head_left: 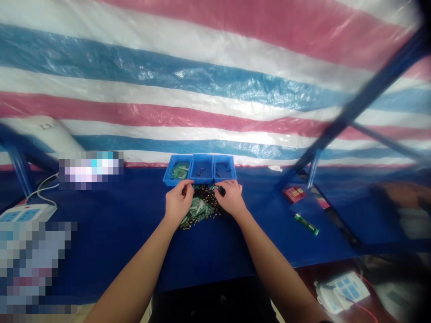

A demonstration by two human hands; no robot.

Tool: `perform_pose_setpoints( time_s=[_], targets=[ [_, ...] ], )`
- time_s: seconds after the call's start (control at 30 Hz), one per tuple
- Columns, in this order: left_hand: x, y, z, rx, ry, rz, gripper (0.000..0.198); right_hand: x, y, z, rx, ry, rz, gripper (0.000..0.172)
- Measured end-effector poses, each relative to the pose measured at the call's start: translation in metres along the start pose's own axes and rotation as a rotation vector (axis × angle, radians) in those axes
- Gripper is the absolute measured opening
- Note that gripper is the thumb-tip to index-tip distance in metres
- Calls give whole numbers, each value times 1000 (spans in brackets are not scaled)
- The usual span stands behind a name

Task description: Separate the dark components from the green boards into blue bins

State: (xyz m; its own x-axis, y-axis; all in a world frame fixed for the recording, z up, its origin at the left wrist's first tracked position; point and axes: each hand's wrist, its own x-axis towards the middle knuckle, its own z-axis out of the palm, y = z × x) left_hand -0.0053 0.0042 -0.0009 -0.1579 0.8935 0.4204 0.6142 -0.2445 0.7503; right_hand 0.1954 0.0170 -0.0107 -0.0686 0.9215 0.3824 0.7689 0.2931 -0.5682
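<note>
A heap of small green boards and dark small parts [201, 207] lies on the blue table cover [111, 224], just in front of three blue bins. My left hand [178, 201] rests on the heap's left side, fingers curled in a pinch. My right hand [231, 197] rests on the heap's right side, fingers closed on a small dark part. What the left fingers hold is too small to make out. The left bin [178, 170] holds green boards; the middle bin [201, 169] and right bin [224, 168] hold a few dark parts.
A white power strip [27, 212] with cables sits at the left. A red packet [294, 194] and a green tube-like item [306, 224] lie to the right. Blue metal frame bars [350, 107] cross the right side. A striped plastic sheet [202, 80] hangs behind.
</note>
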Motion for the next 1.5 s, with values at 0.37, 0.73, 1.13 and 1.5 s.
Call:
perform_pose_setpoints(
  time_s=[0.37, 0.73, 1.13, 1.5],
  targets=[
    [-2, 2, 1, 5, -20, 30, 25, -1, 3, 8, -51, -88, 3, 18],
    [-3, 6, 1, -19, -70, 42, 26, 3, 9, 7, 239, 17, -6, 23],
    [-2, 5, 3, -65, -165, 184, 30, 0, -17, -6, 553, 214, -101, 15],
    [-1, 4, 4, -212, -197, 11, 34, -1, -20, 0, 942, 181, 27, 13]
  ],
)
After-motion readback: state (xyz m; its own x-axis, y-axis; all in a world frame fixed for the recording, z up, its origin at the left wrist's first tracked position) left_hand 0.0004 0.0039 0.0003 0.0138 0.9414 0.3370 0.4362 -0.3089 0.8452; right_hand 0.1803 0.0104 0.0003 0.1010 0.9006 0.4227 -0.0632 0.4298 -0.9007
